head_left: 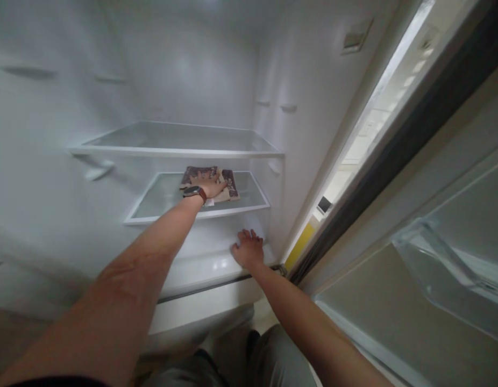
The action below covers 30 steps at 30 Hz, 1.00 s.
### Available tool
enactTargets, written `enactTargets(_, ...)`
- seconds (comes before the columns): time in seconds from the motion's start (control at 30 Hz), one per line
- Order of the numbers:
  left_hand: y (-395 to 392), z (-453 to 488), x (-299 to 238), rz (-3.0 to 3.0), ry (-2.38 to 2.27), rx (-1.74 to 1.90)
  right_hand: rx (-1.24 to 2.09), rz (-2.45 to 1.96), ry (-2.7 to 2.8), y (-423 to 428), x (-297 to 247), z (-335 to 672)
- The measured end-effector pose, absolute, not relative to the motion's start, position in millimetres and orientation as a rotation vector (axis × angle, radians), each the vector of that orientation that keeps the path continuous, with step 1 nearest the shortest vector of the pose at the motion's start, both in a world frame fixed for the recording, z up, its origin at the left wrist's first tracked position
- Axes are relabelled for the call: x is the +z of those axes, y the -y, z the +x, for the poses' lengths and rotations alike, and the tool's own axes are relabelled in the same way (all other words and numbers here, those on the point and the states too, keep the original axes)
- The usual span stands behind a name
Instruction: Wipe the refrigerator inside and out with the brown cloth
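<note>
Inside an open white refrigerator (pixel 194 75), on the lower glass shelf (pixel 158 200), lies a brown-and-beige patterned cloth (pixel 233 185), set right of the middle and close to the shelf's front edge. The left hand (pixel 210 186) rests on top of it, palm down, its grip spread wide with the fingers fanned out across the fabric, so part of the pattern is covered. A dark-faced watch (pixel 193 191) on a brown strap circles the left wrist, and a small white patch (pixel 209 202) shows just beside it, at the cloth's front edge. Lower and to the right, the right hand (pixel 249 250) is over the refrigerator's floor (pixel 198 266), near the right wall; its grip is loosely spread, thumb out to the side and fingers slightly bent, and whether it touches the surface I cannot tell. Above the cloth runs an upper glass shelf (pixel 176 138) with a white rim, and small moulded ledges (pixel 288 107) jut from the side walls. On the right stands the open door (pixel 365 306), with a clear bin (pixel 446 271) on its inner face. A yellow strip (pixel 299 246) shows through the gap beside the door. The person's grey-trousered legs (pixel 281 360) are at the bottom.
</note>
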State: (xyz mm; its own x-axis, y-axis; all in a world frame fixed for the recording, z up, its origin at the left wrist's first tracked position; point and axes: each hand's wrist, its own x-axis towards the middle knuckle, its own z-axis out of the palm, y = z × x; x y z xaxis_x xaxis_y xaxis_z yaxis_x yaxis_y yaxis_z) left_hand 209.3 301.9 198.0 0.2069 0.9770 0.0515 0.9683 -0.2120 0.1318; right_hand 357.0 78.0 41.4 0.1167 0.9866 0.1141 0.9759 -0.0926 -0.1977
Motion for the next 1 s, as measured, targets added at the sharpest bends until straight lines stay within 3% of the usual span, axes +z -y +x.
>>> enactTargets(0.43, -208.7, 214.0, 200.3, 2.462, -1.858, 0.199, 0.085, -2.135, 1.906, -72.9, 51.9, 353.0)
enactTargets(1.0, -317.1, 266.3, 196.2, 2.438, -1.832, 0.255, 0.105, -2.141, 1.877, -81.2, 36.5, 354.3)
